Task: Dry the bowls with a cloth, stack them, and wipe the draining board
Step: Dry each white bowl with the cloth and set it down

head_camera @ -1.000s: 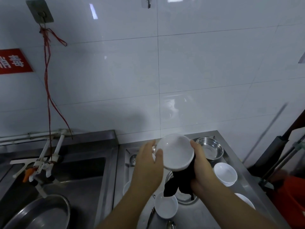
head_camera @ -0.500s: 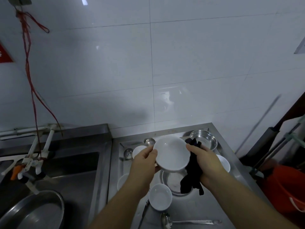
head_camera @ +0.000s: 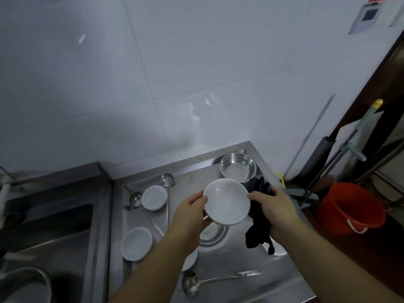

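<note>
I hold a small white bowl [head_camera: 227,201] above the steel draining board [head_camera: 220,287], its inside facing me. My left hand [head_camera: 191,212] grips its left rim. My right hand [head_camera: 274,209] holds a dark cloth [head_camera: 258,228] against the bowl's right rim; the cloth hangs down below the hand. Two more white bowls lie on the board, one at the back left [head_camera: 153,197] and one at the front left [head_camera: 136,243]. Another white bowl [head_camera: 189,261] shows partly under my left forearm, and a white edge [head_camera: 279,250] peeks out under my right wrist.
A steel bowl [head_camera: 238,170] stands at the board's back right corner. Ladles [head_camera: 167,182] lie at the back, a spoon [head_camera: 218,279] at the front, and a round drain [head_camera: 211,235] sits below the held bowl. A sink [head_camera: 43,237] lies to the left, a red bucket [head_camera: 349,207] on the floor to the right.
The view has swung right and down. The bowl now faces me more squarely, and my right hand with the cloth has slid to its right rim.
</note>
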Tool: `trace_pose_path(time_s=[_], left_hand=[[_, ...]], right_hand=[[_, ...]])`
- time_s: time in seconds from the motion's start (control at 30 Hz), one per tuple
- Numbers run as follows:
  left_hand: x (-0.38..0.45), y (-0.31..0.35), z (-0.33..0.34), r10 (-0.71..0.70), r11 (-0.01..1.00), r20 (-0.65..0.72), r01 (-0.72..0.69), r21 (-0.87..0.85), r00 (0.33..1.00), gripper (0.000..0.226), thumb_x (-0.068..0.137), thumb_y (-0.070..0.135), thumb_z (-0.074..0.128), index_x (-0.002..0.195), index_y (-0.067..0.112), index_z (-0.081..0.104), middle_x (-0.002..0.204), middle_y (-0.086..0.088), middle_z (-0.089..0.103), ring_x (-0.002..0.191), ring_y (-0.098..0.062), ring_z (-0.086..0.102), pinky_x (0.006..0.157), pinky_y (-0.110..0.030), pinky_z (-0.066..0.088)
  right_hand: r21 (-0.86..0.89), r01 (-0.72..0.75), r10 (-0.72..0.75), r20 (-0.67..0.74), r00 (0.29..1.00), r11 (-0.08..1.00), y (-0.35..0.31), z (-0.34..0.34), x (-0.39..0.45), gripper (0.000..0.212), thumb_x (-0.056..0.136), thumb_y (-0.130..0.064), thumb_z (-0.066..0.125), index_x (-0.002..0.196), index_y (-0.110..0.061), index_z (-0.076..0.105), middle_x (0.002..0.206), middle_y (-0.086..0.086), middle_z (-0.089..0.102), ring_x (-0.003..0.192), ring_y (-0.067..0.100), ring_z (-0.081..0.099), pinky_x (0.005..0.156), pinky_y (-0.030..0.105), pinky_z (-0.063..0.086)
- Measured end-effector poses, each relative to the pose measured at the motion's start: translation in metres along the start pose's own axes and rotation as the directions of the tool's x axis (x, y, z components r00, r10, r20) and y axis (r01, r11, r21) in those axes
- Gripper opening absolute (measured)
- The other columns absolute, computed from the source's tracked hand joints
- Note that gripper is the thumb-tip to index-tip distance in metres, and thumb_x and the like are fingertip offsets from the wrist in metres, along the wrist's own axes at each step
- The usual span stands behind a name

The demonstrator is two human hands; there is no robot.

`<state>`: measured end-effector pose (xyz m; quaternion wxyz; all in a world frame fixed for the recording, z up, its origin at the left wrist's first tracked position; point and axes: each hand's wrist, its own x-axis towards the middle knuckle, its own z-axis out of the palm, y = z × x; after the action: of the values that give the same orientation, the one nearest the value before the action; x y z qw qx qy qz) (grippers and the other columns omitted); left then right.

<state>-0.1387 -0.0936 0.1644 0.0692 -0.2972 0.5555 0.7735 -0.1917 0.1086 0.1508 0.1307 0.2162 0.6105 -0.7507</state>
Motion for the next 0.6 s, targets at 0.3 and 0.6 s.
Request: trace_pose_path(time_s=[0.3,0.6], left_hand=[[0.056,-0.041,0.1,-0.168,0.986,-0.012,0.168,-0.015,0.986,0.019,0.106,0.011,0.059,0.119,0.014,0.072,0.118,-0.017,0.074,0.106,-0.033,0.072,0.064,-0.03,0.063],[0.103,-0.089,0.167,-0.339,0.94,-0.115,0.341,0.0,0.934,0.014,0.101,0.01,0.066,0.115,0.009,0.07,0.111,-0.014,0.078,0.098,-0.028,0.077,0.063,-0.03,0.063]], right_hand=[[-0.039,-0.016,0.013,-0.079,0.997,0.999,-0.015,-0.088,0.071,0.025,0.082,0.007,0.078,0.103,-0.005,0.07,0.093,0.027,0.07,0.076,0.033,0.068,0.078,0.057,0.062],[-0.252,-0.035,0.013,-0.087,0.996,0.967,-0.01,-0.155,0.156,0.034,0.079,0.001,0.082,0.097,-0.026,0.072,0.098,0.007,0.076,0.086,0.029,0.073,0.078,0.047,0.061]])
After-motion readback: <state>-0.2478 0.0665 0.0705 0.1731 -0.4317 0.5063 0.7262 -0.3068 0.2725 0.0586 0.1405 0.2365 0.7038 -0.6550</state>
